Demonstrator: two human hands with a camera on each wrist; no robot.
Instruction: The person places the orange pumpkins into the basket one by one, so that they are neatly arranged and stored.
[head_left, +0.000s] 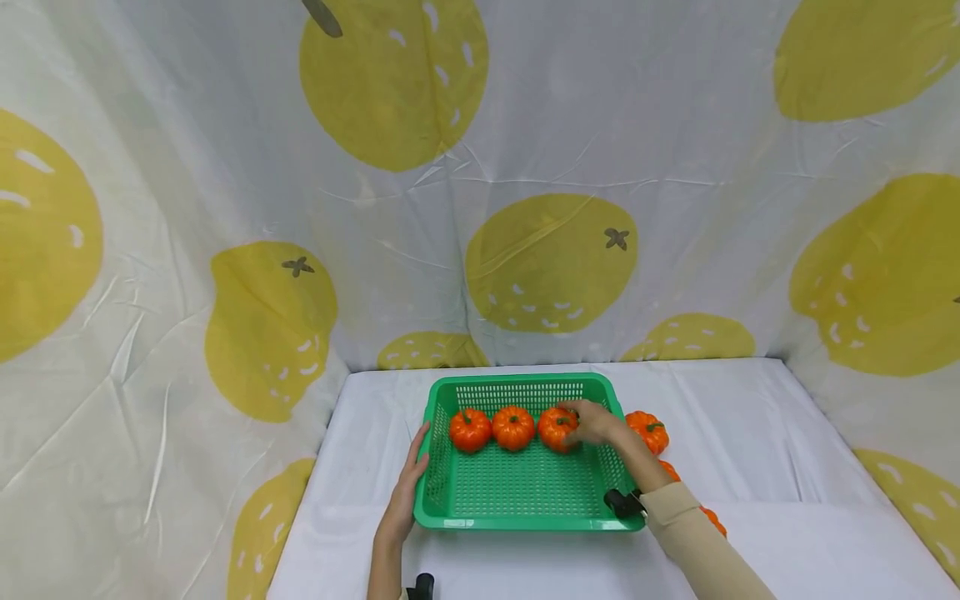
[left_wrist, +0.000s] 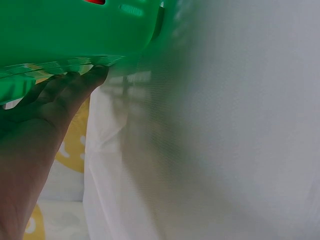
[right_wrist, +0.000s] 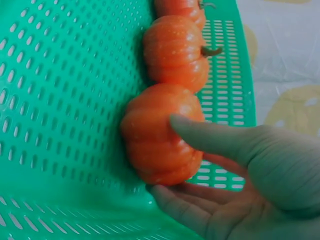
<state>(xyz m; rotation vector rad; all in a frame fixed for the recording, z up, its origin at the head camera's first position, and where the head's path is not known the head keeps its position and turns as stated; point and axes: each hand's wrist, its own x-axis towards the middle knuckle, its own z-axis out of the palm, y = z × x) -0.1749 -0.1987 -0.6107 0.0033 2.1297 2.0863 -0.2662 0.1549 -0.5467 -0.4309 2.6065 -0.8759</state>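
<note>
A green plastic basket stands on the white-covered table, with three small orange pumpkins in a row along its far side. My right hand holds the rightmost pumpkin, thumb on one side and fingers around the other, as the right wrist view shows. Beside it sit the middle pumpkin and the left pumpkin. Against the basket's left outer wall rests my left hand, its fingers extended. In the left wrist view, those fingers touch the basket's green side.
Outside the basket on the right, one pumpkin lies on the table; two more, a nearer one and another, are partly hidden by my right arm. Lemon-print cloth hangs behind the table and at both sides.
</note>
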